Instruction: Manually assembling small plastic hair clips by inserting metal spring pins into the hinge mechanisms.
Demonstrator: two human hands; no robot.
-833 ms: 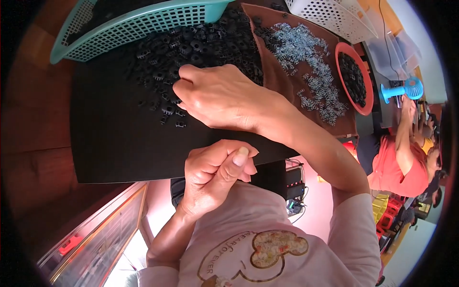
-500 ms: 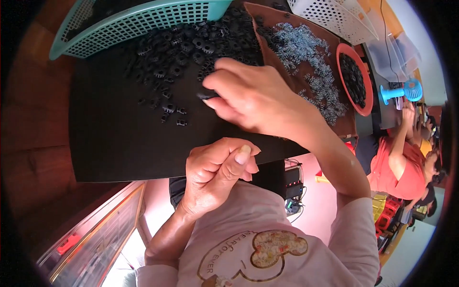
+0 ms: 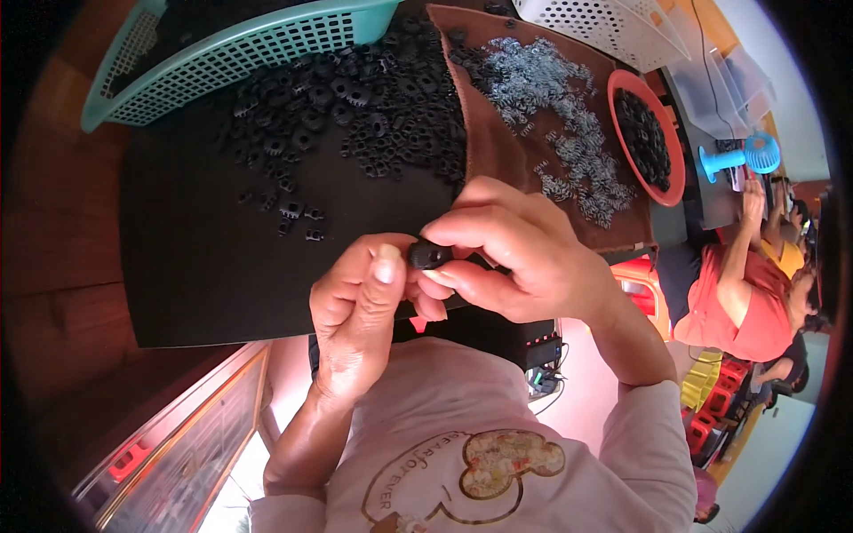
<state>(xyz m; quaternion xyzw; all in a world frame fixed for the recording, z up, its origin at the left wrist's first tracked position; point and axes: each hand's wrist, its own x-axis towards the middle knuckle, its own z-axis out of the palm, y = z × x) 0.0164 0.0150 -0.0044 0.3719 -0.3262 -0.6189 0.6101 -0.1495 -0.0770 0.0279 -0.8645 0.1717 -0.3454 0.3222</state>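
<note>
In front of my body, over the table's near edge, both hands meet. Thumb and fingertips of my right hand (image 3: 524, 258) pinch a small black plastic cord lock piece (image 3: 430, 255) with a round hole in it. Right beside it, my left hand (image 3: 360, 293) is closed with its thumb pressed along the curled fingers; whatever it holds is hidden. Many like black plastic pieces (image 3: 306, 115) are heaped beyond the hands on the dark table (image 3: 204, 275). Small metal springs (image 3: 577, 142) lie spread over a brown cloth (image 3: 498, 169) to the right.
A teal basket (image 3: 258, 55) stands at the far left, a white perforated basket (image 3: 613, 31) at the far right. An orange-red bowl (image 3: 677, 182) holds black pieces. Past it are a blue fan (image 3: 760, 153) and a clear bin (image 3: 729, 89). Seated people (image 3: 737, 302) work at the right.
My right hand has drawn back from beside the black heap to my left hand, bringing a black piece. The left hand has shifted slightly up and left.
</note>
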